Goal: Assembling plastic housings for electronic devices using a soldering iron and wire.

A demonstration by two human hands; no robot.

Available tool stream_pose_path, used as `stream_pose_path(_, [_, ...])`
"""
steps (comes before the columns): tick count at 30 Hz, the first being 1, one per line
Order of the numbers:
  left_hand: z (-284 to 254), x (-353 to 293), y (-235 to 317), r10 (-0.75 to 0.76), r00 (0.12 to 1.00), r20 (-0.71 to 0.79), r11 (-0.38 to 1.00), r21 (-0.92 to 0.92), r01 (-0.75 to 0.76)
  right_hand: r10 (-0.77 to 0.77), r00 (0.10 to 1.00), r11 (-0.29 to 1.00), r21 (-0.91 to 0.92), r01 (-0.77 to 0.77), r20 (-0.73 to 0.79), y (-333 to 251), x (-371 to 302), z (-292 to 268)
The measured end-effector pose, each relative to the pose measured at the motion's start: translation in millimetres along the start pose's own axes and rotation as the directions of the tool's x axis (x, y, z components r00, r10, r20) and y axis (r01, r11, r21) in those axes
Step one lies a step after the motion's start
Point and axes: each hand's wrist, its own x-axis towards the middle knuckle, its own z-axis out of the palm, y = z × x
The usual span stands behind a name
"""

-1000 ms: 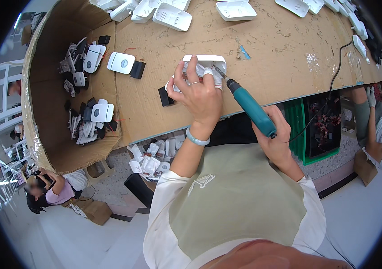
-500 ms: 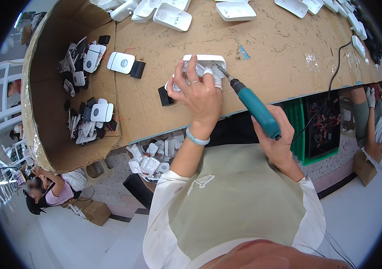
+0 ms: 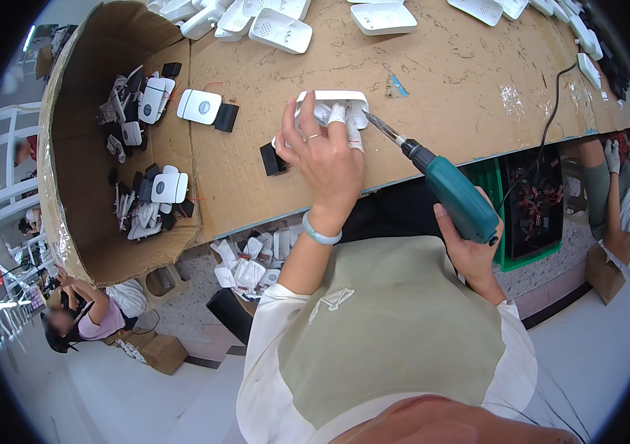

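Observation:
My left hand (image 3: 327, 164), with white wraps on two fingers, grips a white plastic casing (image 3: 356, 97) on the cardboard-covered bench. Its fingers curl into the hollow side and hide much of the inside. A black block (image 3: 273, 160) lies against the casing's near left, partly behind that hand. My right hand (image 3: 472, 248) is closed around a teal electric screwdriver (image 3: 461, 196). The bit points up and left, its tip beside the casing's right rim; whether they touch I cannot tell.
To the left, an open cardboard box (image 3: 82, 148) holds several white-and-black devices. One similar device (image 3: 200, 107) lies nearby. White shells (image 3: 280, 31) line the far edge. A black cord (image 3: 555, 111) crosses the right side. Below the bench sits a green crate (image 3: 507, 260); co-workers sit at both sides.
The screwdriver and my right hand have moved right and slightly toward me. Its tip has shifted from inside the casing to the right rim. My left hand keeps its grip, nearly in place.

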Motion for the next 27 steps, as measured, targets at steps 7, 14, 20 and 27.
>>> stream_pose_path(7, [-35, 7, -37, 0.209, 0.973, 0.098, 0.892, -0.426, -0.148, 0.036, 0.996, 0.995, 0.092, -0.029, -0.076, 5, -10, -9])
stream_pose_path(14, [-26, 10, -55, 0.313, 0.945, 0.094, 0.882, -0.397, -0.253, 0.038, 0.998, 0.996, 0.085, -0.035, -0.042, -1, -10, -6])
stream_pose_path(20, [-14, 14, -48, 0.247, 0.959, 0.140, 0.935, -0.296, -0.197, -0.007, 0.999, 0.999, 0.034, 0.008, -0.045, 0, -10, -2])
stream_pose_path(27, [-20, 15, -46, 0.145, 0.988, 0.058, 0.894, -0.435, -0.106, 0.015, 0.999, 1.000, 0.014, -0.014, -0.043, 0, -6, 0])
